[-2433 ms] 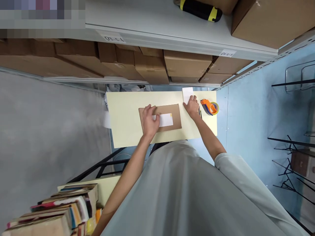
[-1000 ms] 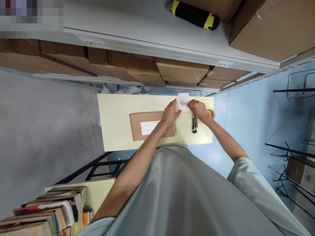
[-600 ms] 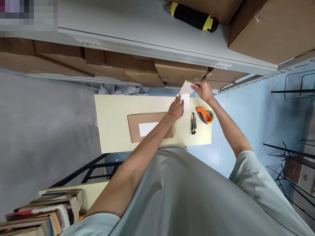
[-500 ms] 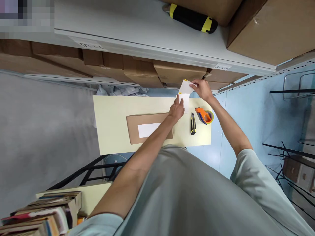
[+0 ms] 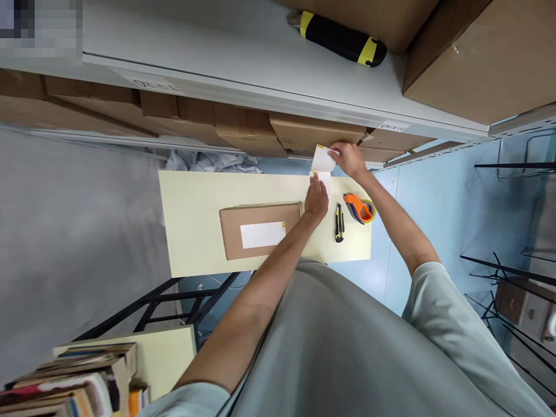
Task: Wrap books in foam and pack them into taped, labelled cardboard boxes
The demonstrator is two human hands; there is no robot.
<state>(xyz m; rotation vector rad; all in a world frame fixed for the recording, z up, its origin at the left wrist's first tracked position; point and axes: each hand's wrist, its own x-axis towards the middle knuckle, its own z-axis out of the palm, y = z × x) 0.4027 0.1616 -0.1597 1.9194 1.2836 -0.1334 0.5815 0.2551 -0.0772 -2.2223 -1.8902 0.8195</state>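
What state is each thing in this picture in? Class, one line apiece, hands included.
Left hand: fingers extended over lower white sheet
Right hand: pinching raised white sheet
Raised white sheet: lifted, tilted
Lower white sheet: partly covered
Cardboard box: flat on table, bearing white label
Table knife: lying, blade unclear
Tape dispenser: on table, unheld
Shelf knife: lying on shelf
Books: packed together, blurred

On my feed, a pale yellow table (image 5: 191,226) bears a cardboard box (image 5: 260,215). Right of that, I see white labels (image 5: 326,178), a cutter (image 5: 339,223), a tape dispenser (image 5: 359,207).
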